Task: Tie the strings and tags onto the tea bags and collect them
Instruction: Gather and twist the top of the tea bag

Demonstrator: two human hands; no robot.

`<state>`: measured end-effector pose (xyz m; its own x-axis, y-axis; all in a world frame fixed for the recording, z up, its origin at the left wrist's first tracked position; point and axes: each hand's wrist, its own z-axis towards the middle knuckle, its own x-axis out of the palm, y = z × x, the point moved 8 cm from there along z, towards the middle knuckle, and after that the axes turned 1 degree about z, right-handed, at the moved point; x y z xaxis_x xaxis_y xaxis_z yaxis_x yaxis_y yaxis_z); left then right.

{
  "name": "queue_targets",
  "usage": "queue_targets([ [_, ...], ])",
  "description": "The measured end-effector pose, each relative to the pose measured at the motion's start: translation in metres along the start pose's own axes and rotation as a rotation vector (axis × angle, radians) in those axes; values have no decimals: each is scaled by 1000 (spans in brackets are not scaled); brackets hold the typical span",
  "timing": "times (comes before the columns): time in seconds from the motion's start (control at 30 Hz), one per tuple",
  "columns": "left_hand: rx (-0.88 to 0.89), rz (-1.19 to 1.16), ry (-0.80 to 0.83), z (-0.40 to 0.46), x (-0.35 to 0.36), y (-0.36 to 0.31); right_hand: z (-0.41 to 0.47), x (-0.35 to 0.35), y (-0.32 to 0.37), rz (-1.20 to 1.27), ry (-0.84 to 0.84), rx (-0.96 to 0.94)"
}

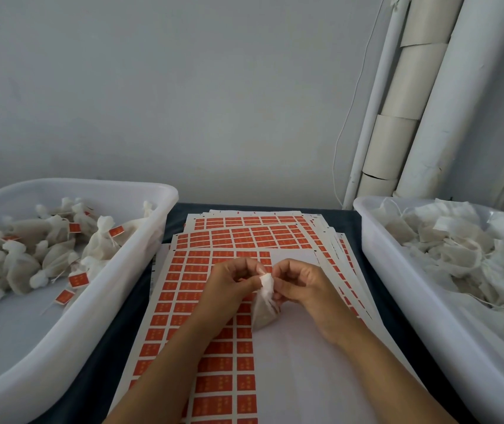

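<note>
In the middle of the head view, over the topmost sheet of orange tags (pixel 214 338), a single tea bag (pixel 264 304) is held upright between both hands, its filled base resting on the bare white part of the sheet. Its gathered neck is pinched by the fingers of the left hand (pixel 232 286) on one side and by those of the right hand (pixel 302 286) on the other, all curled in tight around the crumpled top. No string can be made out between the fingertips; it is too fine or is hidden there.

The tying step is judged to be in hand, and the risks follow from that. If the pinch on the neck is eased before a knot is drawn tight, the gathers may spring open and the contents may be spilled over the sheets. If the string is pulled too hard, the thin mesh may be torn. A loose tag may also be peeled crookedly from the sheet or left behind.

To the left, finished bags with orange tags lie in the left tub (pixel 152 240); to the right, untied bags with loose strings are heaped in the right tub (pixel 376 246). A tied bag dropped into the wrong tub would be mixed with unfinished ones. Both tubs stand on the dark table (pixel 177 212), just beside the fanned sheets.
</note>
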<state>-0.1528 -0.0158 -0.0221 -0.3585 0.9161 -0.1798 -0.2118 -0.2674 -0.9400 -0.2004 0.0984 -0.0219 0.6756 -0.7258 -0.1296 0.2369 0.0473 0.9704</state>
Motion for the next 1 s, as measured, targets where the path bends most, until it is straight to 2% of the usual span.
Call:
queue_targets([
  [0.2, -27, -53, 49, -1, 4, 1, -1, 6, -9, 165, 74, 108],
  [0.37, -39, 29, 26, -2, 7, 4, 2, -3, -7, 60, -108, 45],
  [0.5, -23, -22, 78, -4, 14, 2, 2, -10, -3, 83, -211, 18],
  [0.8, -47, 26, 24, -5, 13, 4, 1, -6, -12, 288, -244, 112],
  [0.93, -27, -53, 180, -8, 23, 0, 0, -7, -14, 374, -226, 121],
  [1.0, 5, -15, 215, -10, 28, -4, -1, -5, -13, 374, -193, 110],
])
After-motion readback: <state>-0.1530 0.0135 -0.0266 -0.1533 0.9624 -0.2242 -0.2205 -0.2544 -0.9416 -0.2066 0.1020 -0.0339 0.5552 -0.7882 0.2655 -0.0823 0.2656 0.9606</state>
